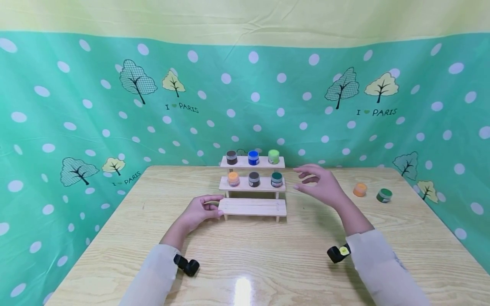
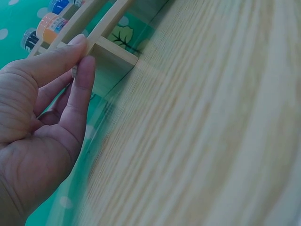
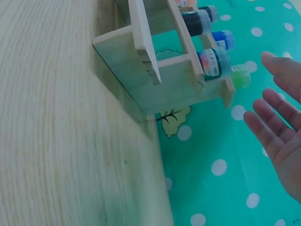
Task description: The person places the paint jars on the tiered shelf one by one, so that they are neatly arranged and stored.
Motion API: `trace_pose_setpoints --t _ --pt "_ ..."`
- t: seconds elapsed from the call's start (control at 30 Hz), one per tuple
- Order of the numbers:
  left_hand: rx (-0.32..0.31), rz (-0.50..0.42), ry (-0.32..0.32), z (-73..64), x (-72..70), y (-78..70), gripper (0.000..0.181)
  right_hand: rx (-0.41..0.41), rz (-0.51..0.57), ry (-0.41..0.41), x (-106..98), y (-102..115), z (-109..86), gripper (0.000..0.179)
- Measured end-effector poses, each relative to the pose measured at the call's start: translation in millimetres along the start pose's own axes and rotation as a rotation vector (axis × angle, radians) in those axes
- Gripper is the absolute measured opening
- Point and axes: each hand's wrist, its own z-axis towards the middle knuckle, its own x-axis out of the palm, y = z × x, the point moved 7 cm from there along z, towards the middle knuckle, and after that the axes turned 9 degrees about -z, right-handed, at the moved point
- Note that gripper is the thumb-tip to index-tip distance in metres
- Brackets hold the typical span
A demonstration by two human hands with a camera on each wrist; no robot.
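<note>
A three-step wooden display rack [image 1: 252,207] stands near the table's back edge. My left hand [image 1: 201,211] pinches the left end of its lowest shelf between thumb and fingers, as the left wrist view also shows. Dark [image 1: 231,157], blue [image 1: 253,157] and light green [image 1: 273,157] paint jars stand on the top shelf. The middle shelf bears an orange jar [image 1: 233,179], a dark jar [image 1: 254,179] and a dark green jar [image 1: 276,179]. Nothing stands on the lowest shelf. Apart from the rack, on its right, my right hand [image 1: 319,185] holds nothing, fingers loosely bent.
To the right on the wooden table [image 1: 245,246] lie another orange jar [image 1: 360,189] and a green jar [image 1: 384,195]. A green dotted curtain [image 1: 252,106] hangs behind the table and along both sides.
</note>
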Motion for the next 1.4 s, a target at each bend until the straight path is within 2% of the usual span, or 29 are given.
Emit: trace_pose_setpoints --t 0.3,0.7,0.9,1.1,1.4 --pt "-0.009 0.005 -0.019 -0.8 0.3 -1.5 0.058 -0.016 -0.022 0.011 -19 -6 -15.7 0.053" --pt "-0.005 0.010 -0.015 -0.5 1.1 -3.0 0.059 -0.008 -0.009 -0.046 -48 -18 -39.5 0.053" --pt "0.012 0.021 -0.001 -0.4 0.9 -2.0 0.058 0.022 -0.022 -0.079 -58 -26 -49.3 0.052" --pt "0.015 0.012 0.013 -0.2 1.4 -0.7 0.058 -0.010 -0.031 -0.107 -68 -27 -57.6 0.053" --pt "0.004 0.012 -0.003 -0.6 0.4 -1.4 0.060 0.082 -0.050 -0.129 -83 -46 -72.0 0.053"
